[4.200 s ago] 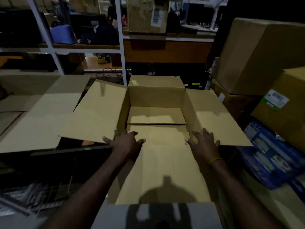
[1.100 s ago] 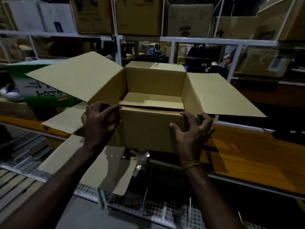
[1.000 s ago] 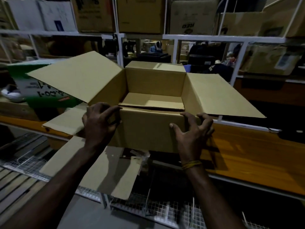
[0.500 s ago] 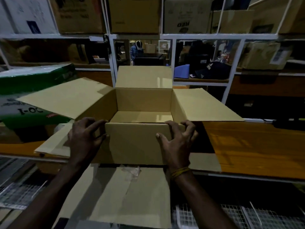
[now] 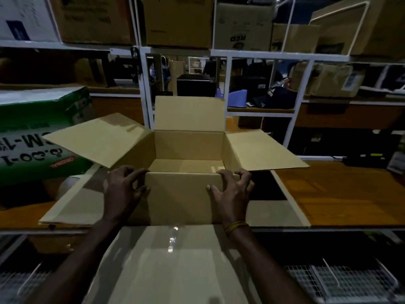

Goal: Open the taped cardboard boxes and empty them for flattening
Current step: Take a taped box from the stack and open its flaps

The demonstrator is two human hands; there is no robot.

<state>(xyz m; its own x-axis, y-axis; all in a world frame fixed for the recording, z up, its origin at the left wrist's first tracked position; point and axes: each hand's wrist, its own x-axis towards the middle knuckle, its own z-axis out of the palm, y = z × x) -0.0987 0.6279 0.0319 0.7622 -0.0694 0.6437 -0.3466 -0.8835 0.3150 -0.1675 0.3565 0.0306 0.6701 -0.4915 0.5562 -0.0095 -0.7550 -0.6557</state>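
Note:
An open brown cardboard box (image 5: 178, 197) stands on the wooden shelf in front of me, all of its top flaps spread out. Its inside shows only the folded bottom flaps. The near flap hangs down toward me with a strip of clear tape (image 5: 172, 240) on it. My left hand (image 5: 122, 189) grips the box's near left corner with curled fingers. At the near right corner, my right hand (image 5: 232, 191) holds the front wall, fingertips hooked over the top edge.
A green and white carton (image 5: 37, 137) sits close on the left. Flattened cardboard (image 5: 74, 209) lies under the box. The wooden shelf (image 5: 333, 194) extends right. White rack posts (image 5: 144, 88) and stacked boxes stand behind. Wire mesh (image 5: 341, 281) lies below at right.
The box has come down from the air onto the shelf over the flat cardboard. Both hands stayed on its near corners. The far flap now stands upright.

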